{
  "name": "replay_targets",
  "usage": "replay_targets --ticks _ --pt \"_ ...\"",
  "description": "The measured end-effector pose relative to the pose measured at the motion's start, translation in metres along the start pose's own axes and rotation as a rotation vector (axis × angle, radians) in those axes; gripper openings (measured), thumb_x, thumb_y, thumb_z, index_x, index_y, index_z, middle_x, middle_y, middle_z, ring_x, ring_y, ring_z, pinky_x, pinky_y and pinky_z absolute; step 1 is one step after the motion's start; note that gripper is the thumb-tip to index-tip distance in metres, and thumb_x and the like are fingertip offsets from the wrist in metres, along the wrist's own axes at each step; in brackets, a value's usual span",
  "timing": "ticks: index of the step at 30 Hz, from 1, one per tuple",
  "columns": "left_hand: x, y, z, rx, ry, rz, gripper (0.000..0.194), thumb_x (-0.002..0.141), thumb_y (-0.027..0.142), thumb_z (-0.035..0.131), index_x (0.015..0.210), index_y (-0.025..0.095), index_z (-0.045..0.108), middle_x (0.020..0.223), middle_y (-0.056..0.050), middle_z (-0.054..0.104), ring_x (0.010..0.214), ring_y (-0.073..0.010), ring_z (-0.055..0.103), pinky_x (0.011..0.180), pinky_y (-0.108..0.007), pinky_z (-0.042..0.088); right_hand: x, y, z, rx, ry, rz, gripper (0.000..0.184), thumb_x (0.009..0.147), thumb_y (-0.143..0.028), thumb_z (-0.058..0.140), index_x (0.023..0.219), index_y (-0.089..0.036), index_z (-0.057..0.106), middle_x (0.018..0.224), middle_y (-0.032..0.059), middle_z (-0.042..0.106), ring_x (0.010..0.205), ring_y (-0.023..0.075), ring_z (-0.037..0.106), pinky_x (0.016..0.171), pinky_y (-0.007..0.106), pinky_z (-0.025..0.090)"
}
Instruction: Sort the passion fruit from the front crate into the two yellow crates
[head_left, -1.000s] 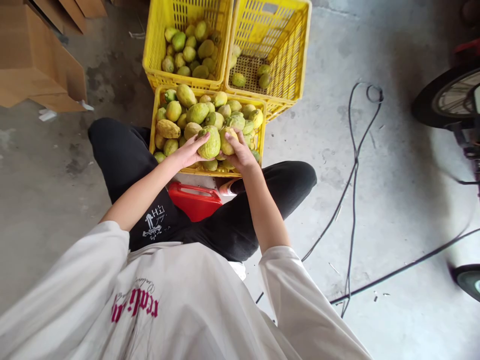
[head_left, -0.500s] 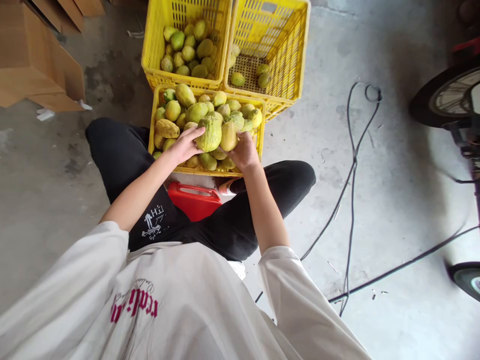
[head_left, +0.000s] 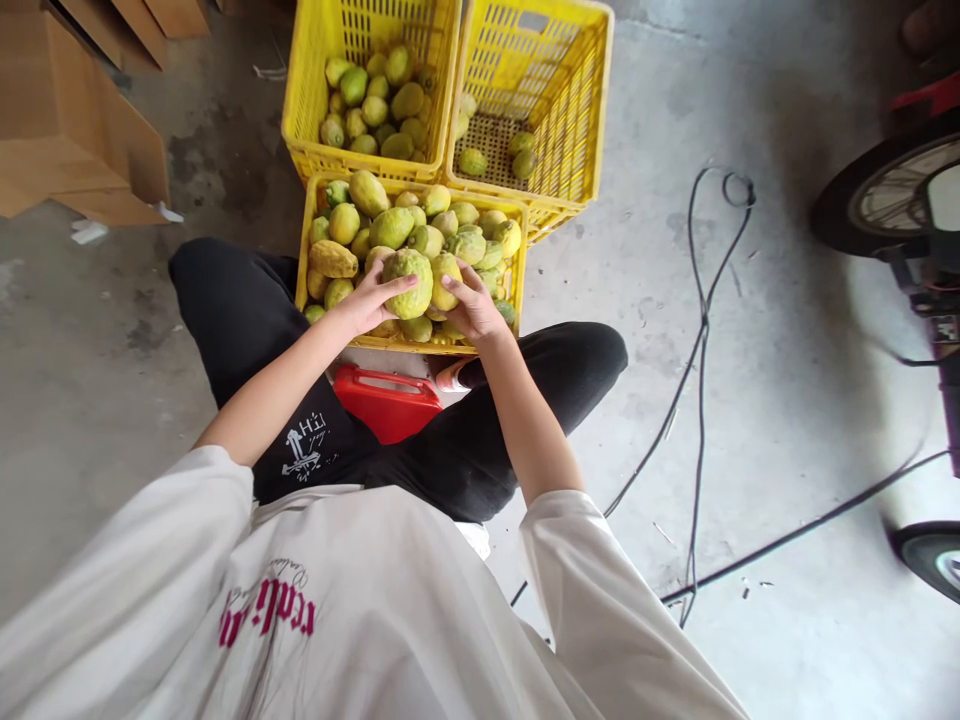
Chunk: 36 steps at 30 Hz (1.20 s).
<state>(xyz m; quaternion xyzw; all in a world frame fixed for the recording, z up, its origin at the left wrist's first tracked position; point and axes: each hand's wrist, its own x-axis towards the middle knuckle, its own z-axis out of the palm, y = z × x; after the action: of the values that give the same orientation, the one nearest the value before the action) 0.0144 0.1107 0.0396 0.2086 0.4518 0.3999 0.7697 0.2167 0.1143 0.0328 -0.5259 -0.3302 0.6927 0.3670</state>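
Note:
My left hand [head_left: 369, 302] is closed round a large, bumpy yellow-green fruit [head_left: 409, 280], its thumb lying across the near side. Beside it, my right hand [head_left: 475, 308] grips a smaller, smoother yellow fruit [head_left: 445, 278]. The two fruits are close together, and I cannot tell whether they touch. Both are just above a low yellow crate [head_left: 304, 262] filled with similar green and yellow fruits, some ridged or wrinkled. The exact kind of fruit is unclear. Fingers on the far sides of both fruits are partly hidden.
Behind the low crate are two deeper yellow crates: the left one [head_left: 296, 110] holds a pile of fruit, the right one [head_left: 592, 110] only several. A red plastic object [head_left: 386, 405] is between my legs. Cardboard [head_left: 90, 120] lies left; a black cable [head_left: 701, 340] and wheel [head_left: 862, 190] are right.
Both hands have turned the fruits they hold and drawn them slightly toward me. My right thumb now shows across the front of the smaller fruit. The view has shifted slightly.

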Motion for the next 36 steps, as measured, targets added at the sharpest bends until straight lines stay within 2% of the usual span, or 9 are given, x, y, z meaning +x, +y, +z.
replay_targets --ticks 4,7,11,16,24,28,32,34,36 --pt "0.001 0.003 0.005 -0.045 0.013 -0.029 0.043 0.103 0.029 0.070 0.145 0.024 0.066 0.145 -0.009 0.081 0.156 -0.0348 0.068 0.132 -0.060 0.057 0.001 0.007 0.003 0.011 0.040 0.012 0.038 0.095 -0.031 0.076 0.126 -0.037 0.054 0.146 -0.0029 0.078 0.135 0.0232 0.074 0.097 0.038 0.073" --pt "0.000 0.006 0.005 -0.076 0.014 -0.066 0.042 0.106 0.026 0.050 0.144 0.022 0.068 0.136 -0.008 0.084 0.154 -0.0346 0.070 0.129 -0.060 0.060 0.002 0.008 0.005 -0.055 0.079 0.012 0.028 0.104 -0.041 0.070 0.126 -0.037 0.054 0.148 -0.0011 0.077 0.135 0.0262 0.076 0.092 0.039 0.074" --pt "0.002 0.002 0.001 -0.003 -0.040 -0.067 0.035 0.099 0.035 0.073 0.131 0.022 0.072 0.137 -0.011 0.084 0.154 -0.0403 0.069 0.126 -0.064 0.062 0.008 0.010 0.003 -0.156 0.120 0.035 0.029 0.111 -0.060 0.062 0.129 -0.038 0.060 0.139 0.0030 0.078 0.128 0.0299 0.080 0.083 0.039 0.076" --pt "0.006 -0.006 -0.003 0.104 0.057 -0.064 0.027 0.094 0.041 0.088 0.109 0.023 0.074 0.122 -0.010 0.087 0.148 -0.0393 0.072 0.121 -0.057 0.064 0.008 0.010 0.004 -0.263 0.097 0.096 0.024 0.119 -0.044 0.051 0.130 -0.030 0.068 0.131 0.0077 0.079 0.102 0.0237 0.082 0.069 0.033 0.072" --pt "0.000 0.006 -0.002 0.242 0.316 -0.242 0.034 0.085 0.048 0.095 0.101 0.024 0.077 0.096 -0.006 0.085 0.132 -0.0359 0.080 0.099 -0.044 0.070 0.014 -0.020 -0.005 -0.706 -0.272 0.231 0.023 0.097 -0.042 0.090 0.100 -0.022 0.081 0.083 0.0039 0.079 0.064 0.0190 0.071 0.051 0.027 0.056" --pt "-0.003 0.007 -0.004 0.234 0.320 -0.242 0.044 0.077 0.054 0.102 0.098 0.026 0.076 0.100 -0.008 0.087 0.123 -0.0343 0.083 0.087 -0.041 0.073 0.053 -0.068 -0.022 -0.876 0.061 -0.066 0.031 0.101 -0.041 0.080 0.125 -0.023 0.083 0.115 0.0143 0.085 0.110 0.0369 0.082 0.096 0.051 0.073" --pt "-0.003 0.005 -0.008 0.284 0.327 -0.225 0.050 0.069 0.057 0.106 0.096 0.027 0.076 0.097 -0.008 0.086 0.122 -0.0353 0.083 0.087 -0.041 0.073 0.086 -0.100 -0.046 -0.953 0.508 -0.490 0.077 0.104 -0.044 0.074 0.175 -0.024 0.051 0.180 0.0239 0.048 0.179 0.0431 0.034 0.141 0.067 0.041" --pt "-0.004 0.005 -0.010 0.346 0.324 -0.216 0.055 0.067 0.061 0.106 0.094 0.027 0.073 0.095 -0.008 0.085 0.125 -0.0366 0.082 0.088 -0.042 0.072 0.085 -0.095 -0.060 -1.008 0.509 -0.530 0.091 0.105 -0.046 0.073 0.185 -0.022 0.035 0.189 0.0256 0.035 0.182 0.0438 0.028 0.143 0.071 0.037" --pt "-0.005 0.005 -0.012 0.412 0.317 -0.215 0.057 0.066 0.063 0.106 0.095 0.027 0.071 0.097 -0.007 0.084 0.130 -0.0374 0.081 0.092 -0.042 0.069 0.073 -0.078 -0.072 -1.101 0.349 -0.407 0.088 0.108 -0.044 0.068 0.185 -0.022 0.035 0.186 0.0261 0.042 0.177 0.0437 0.041 0.139 0.069 0.043"
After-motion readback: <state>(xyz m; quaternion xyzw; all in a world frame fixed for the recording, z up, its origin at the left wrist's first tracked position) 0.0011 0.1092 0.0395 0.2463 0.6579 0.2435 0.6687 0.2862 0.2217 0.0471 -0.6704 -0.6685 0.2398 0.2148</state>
